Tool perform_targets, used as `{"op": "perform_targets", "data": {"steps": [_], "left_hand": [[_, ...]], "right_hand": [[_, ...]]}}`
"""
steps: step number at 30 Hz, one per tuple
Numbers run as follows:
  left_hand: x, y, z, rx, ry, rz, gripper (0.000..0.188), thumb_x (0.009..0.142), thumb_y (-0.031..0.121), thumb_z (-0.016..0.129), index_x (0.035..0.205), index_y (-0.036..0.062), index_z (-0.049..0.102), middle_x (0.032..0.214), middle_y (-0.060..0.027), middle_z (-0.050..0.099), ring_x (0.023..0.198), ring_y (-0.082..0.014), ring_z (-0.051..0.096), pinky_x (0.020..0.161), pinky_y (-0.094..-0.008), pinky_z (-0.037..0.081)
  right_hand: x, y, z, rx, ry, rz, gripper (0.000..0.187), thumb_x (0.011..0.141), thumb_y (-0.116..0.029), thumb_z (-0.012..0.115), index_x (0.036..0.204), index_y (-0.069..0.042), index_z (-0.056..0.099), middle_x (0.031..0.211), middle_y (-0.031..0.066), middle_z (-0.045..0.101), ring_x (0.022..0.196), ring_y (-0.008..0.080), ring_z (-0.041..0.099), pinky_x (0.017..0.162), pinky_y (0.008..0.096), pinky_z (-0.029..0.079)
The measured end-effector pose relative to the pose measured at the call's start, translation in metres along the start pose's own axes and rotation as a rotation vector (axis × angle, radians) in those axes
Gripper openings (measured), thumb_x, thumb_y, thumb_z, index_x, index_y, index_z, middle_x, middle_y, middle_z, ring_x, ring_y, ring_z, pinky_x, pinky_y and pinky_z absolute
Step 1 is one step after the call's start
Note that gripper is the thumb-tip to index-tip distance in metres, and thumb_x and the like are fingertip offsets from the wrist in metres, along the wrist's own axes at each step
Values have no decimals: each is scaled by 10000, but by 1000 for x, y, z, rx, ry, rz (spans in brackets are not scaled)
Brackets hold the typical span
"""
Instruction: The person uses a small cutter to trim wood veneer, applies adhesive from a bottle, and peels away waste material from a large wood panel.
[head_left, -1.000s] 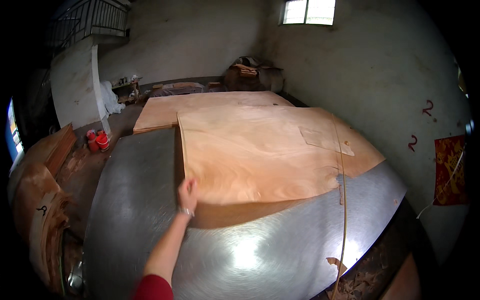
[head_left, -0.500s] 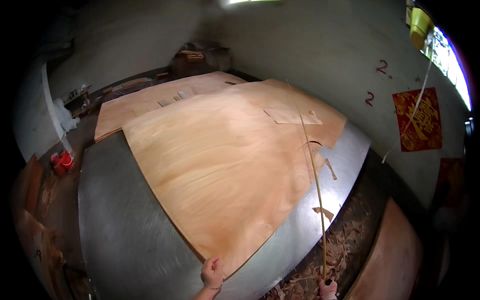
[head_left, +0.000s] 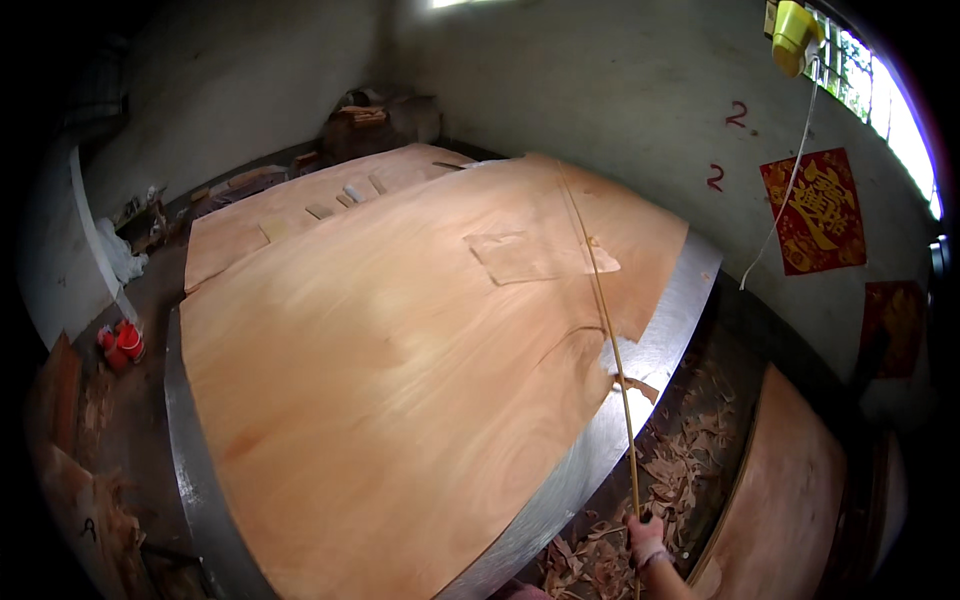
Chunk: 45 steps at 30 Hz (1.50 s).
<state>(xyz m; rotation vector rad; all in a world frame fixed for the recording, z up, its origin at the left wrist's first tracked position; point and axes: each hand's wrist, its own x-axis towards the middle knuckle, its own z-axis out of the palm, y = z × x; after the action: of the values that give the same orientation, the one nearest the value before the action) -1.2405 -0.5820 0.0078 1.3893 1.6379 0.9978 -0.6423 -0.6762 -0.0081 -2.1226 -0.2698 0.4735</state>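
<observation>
My right hand (head_left: 648, 540) is closed round the lower end of a long thin wooden stick (head_left: 612, 345). The stick slants up and away across a large, thin, pale-orange wood veneer sheet (head_left: 370, 390). This sheet covers most of a shiny metal tabletop (head_left: 200, 460), whose surface shows along the left and right sides. A smaller four-sided veneer piece (head_left: 515, 257) shows on the far part of the sheet, near the stick. At the right edge, a torn veneer scrap (head_left: 640, 388) lies by the stick. My left hand is out of view.
At the far left, another veneer stack (head_left: 225, 245) carries several small strips. Veneer shavings (head_left: 680, 460) litter the floor on the right, beside a leaning wood panel (head_left: 785, 480). Red containers (head_left: 122, 343) stand at left. A cord (head_left: 790, 190) hangs by the right wall.
The large sheet has moved toward me and to the left, covering more metal. My left hand, earlier at its near corner, has left view. My right hand still grips the stick.
</observation>
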Motion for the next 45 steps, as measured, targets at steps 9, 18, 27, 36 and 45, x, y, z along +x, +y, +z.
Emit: {"op": "perform_targets", "data": {"steps": [9,18,27,36,45], "left_hand": [[19,79,-77,1001,339,442,300,805,234,579,949,-28,604,962,-211,598,896,-354,550,794,-393,447],[16,64,24,123,-233,273,214,826,151,566,963,-10,601,865,-176,611,763,-290,589,683,-381,479],[59,154,124,-6,-823,415,281,841,194,577,1060,17,573,1038,-120,594,931,-207,583,794,-302,470],[51,142,220,-242,-1073,284,367,845,281,566,1082,11,494,951,-91,607,853,-157,580,748,-283,458],[126,70,268,-253,-706,-105,581,793,168,544,1320,53,327,1223,-142,460,1079,-258,463,920,-403,384]], "right_hand": [[108,-128,26,138,-106,-57,300,820,-291,595,753,-8,522,557,63,518,460,180,520,389,329,398],[-59,76,-26,153,-79,130,227,817,-220,626,875,-5,579,669,50,543,547,168,485,479,322,400],[0,-83,0,299,-417,146,231,826,-256,556,852,-26,560,590,58,542,464,193,514,455,301,439],[91,-121,114,609,-395,57,232,834,-382,516,812,-151,512,513,-26,398,519,188,457,521,382,417],[-64,-198,234,400,-1395,295,254,878,-320,535,872,-68,501,735,58,538,641,189,541,569,348,502]]}}
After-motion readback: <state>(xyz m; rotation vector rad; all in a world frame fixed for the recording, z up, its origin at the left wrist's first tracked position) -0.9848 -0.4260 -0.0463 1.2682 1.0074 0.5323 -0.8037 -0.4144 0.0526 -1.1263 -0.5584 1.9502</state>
